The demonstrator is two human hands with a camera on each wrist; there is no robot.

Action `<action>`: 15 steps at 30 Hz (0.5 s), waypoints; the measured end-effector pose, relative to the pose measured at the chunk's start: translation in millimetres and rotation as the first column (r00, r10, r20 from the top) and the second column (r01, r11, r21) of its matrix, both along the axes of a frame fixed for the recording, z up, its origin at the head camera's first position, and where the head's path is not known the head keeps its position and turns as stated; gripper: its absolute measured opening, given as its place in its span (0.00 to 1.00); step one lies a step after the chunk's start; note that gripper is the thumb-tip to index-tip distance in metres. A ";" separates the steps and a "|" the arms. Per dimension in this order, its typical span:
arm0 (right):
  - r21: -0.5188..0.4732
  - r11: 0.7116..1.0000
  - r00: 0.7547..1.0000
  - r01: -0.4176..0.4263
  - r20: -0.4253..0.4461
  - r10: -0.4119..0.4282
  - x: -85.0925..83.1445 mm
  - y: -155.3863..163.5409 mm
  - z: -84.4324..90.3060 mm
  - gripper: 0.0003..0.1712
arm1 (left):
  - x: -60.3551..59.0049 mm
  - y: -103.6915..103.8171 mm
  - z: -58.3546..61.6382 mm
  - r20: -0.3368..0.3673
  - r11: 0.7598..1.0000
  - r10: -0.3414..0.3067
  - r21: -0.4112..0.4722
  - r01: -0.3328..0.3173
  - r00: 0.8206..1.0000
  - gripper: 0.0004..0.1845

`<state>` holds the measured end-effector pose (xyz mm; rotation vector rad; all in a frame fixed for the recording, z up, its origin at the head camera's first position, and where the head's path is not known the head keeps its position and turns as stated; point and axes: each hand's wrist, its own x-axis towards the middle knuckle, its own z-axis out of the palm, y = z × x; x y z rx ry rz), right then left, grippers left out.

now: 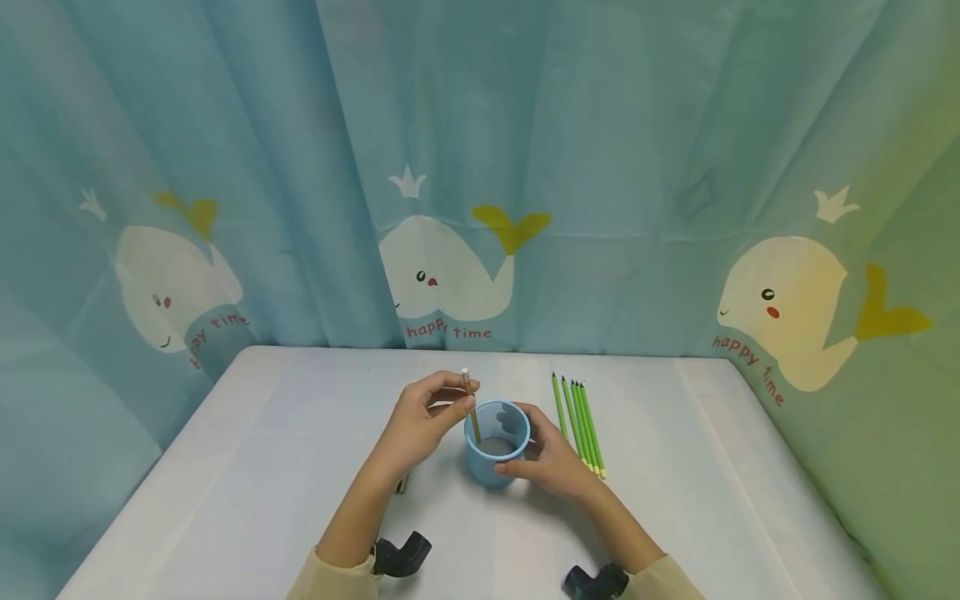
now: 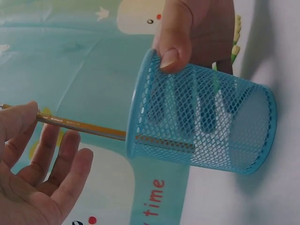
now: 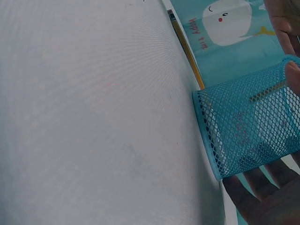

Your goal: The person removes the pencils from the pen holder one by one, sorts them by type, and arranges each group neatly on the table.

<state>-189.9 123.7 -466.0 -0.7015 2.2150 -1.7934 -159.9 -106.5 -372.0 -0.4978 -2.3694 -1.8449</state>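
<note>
A blue mesh pencil cup (image 1: 486, 473) stands on the table, its mouth tipped slightly toward the head camera. My right hand (image 1: 558, 463) grips it from the right, thumb near the rim and fingers along its side. Between thumb and fingertips my left hand (image 1: 418, 423) pinches a yellow pencil (image 2: 89, 129) near its upper end, with the white eraser (image 1: 465, 372) up. The pencil's lower part is inside the cup and shows through the mesh in the left wrist view; its tip stops short of the cup's bottom.
Several green pencils (image 1: 588, 425) lie side by side on the white table (image 1: 675, 467), right of the cup. Another yellow pencil (image 3: 186, 47) lies on the table, mostly hidden behind my left forearm in the head view. A whale-print curtain (image 1: 615, 167) hangs behind the table.
</note>
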 end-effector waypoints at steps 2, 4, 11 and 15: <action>0.003 1.000 1.000 0.002 -0.009 -0.002 0.0 -0.1 0.4 0.47 | 1.2 -1.2 1.2 -0.010 1.000 0.006 -0.004 -0.006 1.000 0.09; 0.003 1.000 1.000 -0.002 -0.016 0.002 0.2 0.0 0.9 0.47 | 2.7 -2.8 3.1 -0.021 1.000 0.016 -0.006 -0.016 1.000 0.10; -0.005 1.000 1.000 -0.006 -0.021 0.006 0.0 0.4 0.1 0.47 | 8.3 -7.0 11.9 -0.045 0.999 0.015 0.047 -0.013 0.999 0.11; -0.005 1.000 1.000 -0.009 -0.022 0.009 -0.2 -0.1 0.6 0.47 | 10.0 -9.0 14.3 -0.053 0.996 0.036 0.082 -0.032 0.998 0.12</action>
